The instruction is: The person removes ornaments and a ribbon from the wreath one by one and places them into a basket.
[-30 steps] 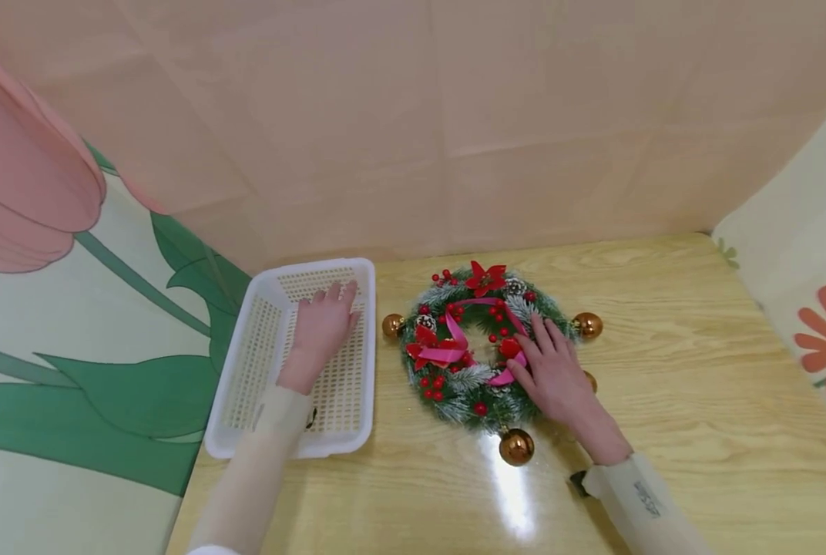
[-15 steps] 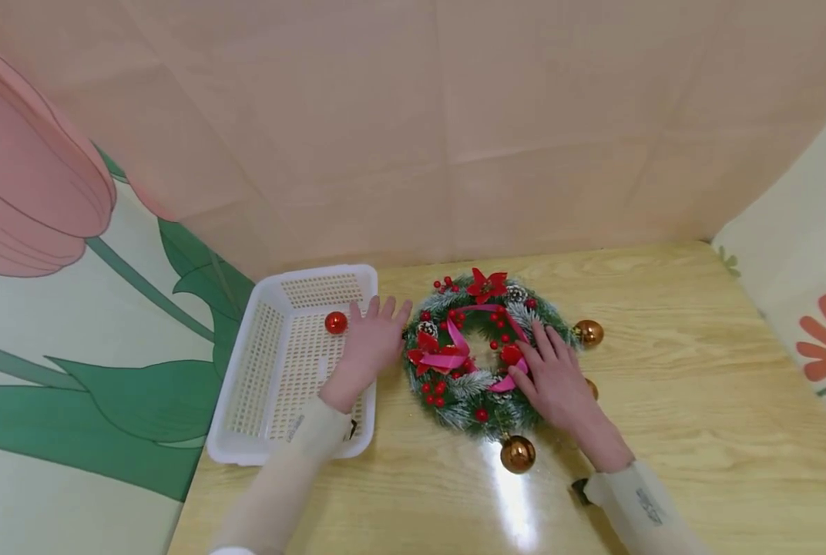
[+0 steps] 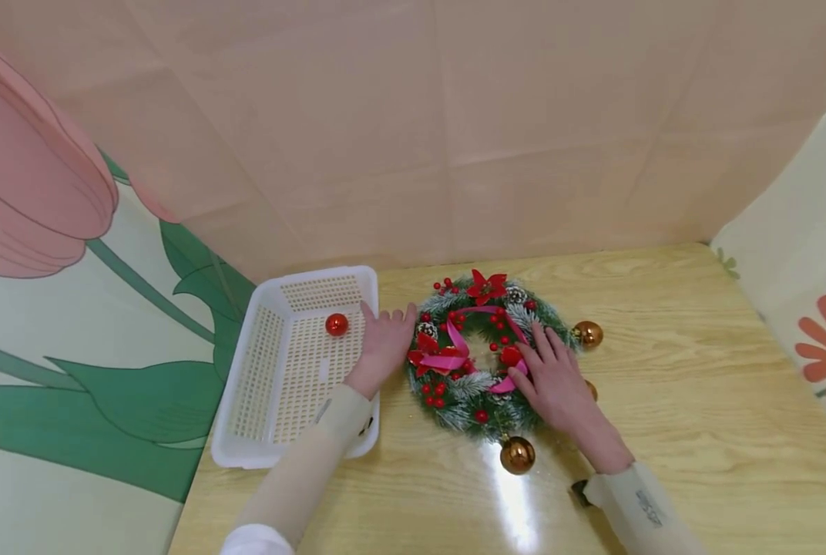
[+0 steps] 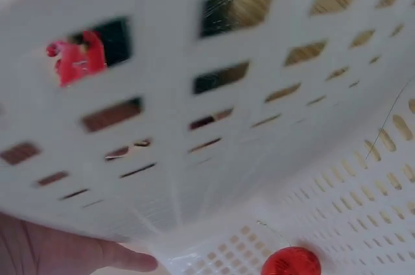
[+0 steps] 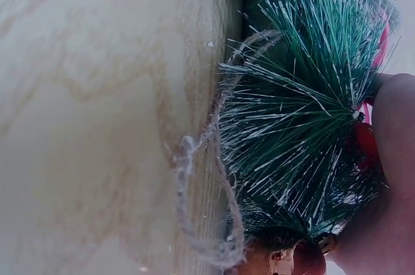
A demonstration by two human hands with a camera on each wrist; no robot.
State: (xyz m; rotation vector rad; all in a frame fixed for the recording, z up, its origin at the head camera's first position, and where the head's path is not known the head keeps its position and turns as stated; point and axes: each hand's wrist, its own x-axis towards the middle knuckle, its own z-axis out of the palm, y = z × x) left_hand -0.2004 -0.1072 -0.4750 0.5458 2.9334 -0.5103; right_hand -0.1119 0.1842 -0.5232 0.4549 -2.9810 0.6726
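Note:
A green Christmas wreath [image 3: 465, 405] with red berries, red poinsettias, pinecones and a pink ribbon lies on the table. My right hand [image 3: 559, 378] rests on its right side, fingers spread over the greenery. At the wreath's left edge is my left hand [image 3: 385, 343], reaching across the right rim of a white plastic basket [image 3: 229, 416]; most of its fingertips are hidden. One finger [image 4: 133, 259] of it shows beside the basket wall in the left wrist view. A shiny red ball ornament [image 3: 337, 324] sits inside the basket. Copper ball ornaments [image 3: 518, 455] hang around the wreath.
A loop of twine [image 5: 185, 210] lies beside the wreath on the wooden table [image 3: 697, 401]. Pink cloth [image 3: 413, 139] hangs behind, with flower-print panels at both sides. Another copper ball [image 3: 589, 334] sticks out at the wreath's right.
My left hand has moved out of the basket, rightward to the wreath's left edge, leaving the red ball in view. It now covers the left copper ball's place. My right hand has stayed on the wreath.

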